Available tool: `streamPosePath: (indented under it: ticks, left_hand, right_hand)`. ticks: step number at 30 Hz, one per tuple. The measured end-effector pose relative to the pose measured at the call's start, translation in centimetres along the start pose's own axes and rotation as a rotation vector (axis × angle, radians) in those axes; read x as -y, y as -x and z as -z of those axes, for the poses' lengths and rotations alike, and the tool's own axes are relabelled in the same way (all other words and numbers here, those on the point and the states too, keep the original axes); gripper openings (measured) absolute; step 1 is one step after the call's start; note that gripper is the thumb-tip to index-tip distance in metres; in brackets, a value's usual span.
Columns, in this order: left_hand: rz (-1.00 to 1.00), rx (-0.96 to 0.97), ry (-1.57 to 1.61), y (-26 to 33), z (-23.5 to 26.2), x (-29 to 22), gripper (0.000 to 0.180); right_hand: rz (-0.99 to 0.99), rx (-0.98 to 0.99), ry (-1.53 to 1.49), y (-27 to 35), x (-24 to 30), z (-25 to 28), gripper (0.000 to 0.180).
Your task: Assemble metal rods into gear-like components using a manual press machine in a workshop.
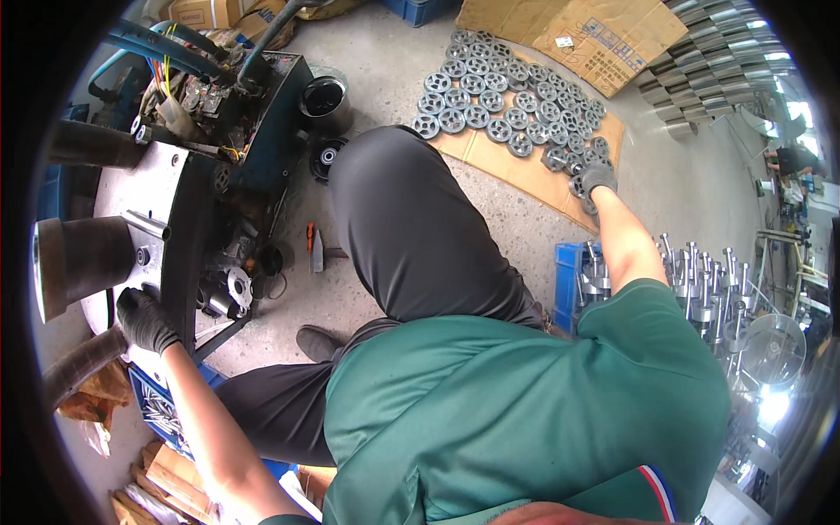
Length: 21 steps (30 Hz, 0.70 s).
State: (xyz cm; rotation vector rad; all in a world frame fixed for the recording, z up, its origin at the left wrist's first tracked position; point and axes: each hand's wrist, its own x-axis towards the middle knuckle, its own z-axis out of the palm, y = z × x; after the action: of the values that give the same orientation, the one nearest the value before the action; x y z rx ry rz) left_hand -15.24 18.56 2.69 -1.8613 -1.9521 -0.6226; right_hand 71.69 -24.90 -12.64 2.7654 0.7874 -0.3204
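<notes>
My left hand (147,322), in a dark glove, is against the pale metal plate (149,188) of a press-like machine, between a thick steel cylinder (87,262) and a brown curved pipe (83,367). Its fingers look curled; whatever they hold is hidden. Stretched out to the far right, my gloved right hand (599,178) is closed over a spoked metal wheel at the near right edge of a batch of grey metal wheels (472,85). These lie in rows on flattened cardboard (534,179). The hand partly covers the wheels beneath it.
A blue crate (569,276) and upright metal shafts (700,280) stand close under my right arm. On the floor lie an orange-handled screwdriver (311,236) and a black bucket (324,105). Below the machine sits a blue bin of metal pins (162,411). Stacked metal cylinders (700,74) stand far right.
</notes>
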Motion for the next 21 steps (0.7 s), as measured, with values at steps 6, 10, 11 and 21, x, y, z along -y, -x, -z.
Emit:
streamPosePath:
  ticks: [6, 10, 11, 21]
  left_hand:
    - [-0.035, 0.022, -0.085, -0.3, -1.1, 0.6, 0.036]
    - [0.068, -0.011, 0.016, -0.6, 0.5, 0.5, 0.039]
    - [0.062, -0.011, 0.018, -0.6, 0.4, 0.5, 0.039]
    - [0.084, 0.042, 0.116, -0.4, -1.4, 1.0, 0.037]
  right_hand:
    - [-0.159, 0.078, -0.091, -1.2, -1.4, -5.4, 0.073]
    - [-0.197, 0.157, -0.247, 2.8, 3.8, -9.3, 0.065]
    - [-0.217, 0.140, -0.387, 3.5, 4.9, -11.4, 0.060]
    - [-0.580, 0.633, -1.562, 2.0, 11.5, -19.3, 0.015]
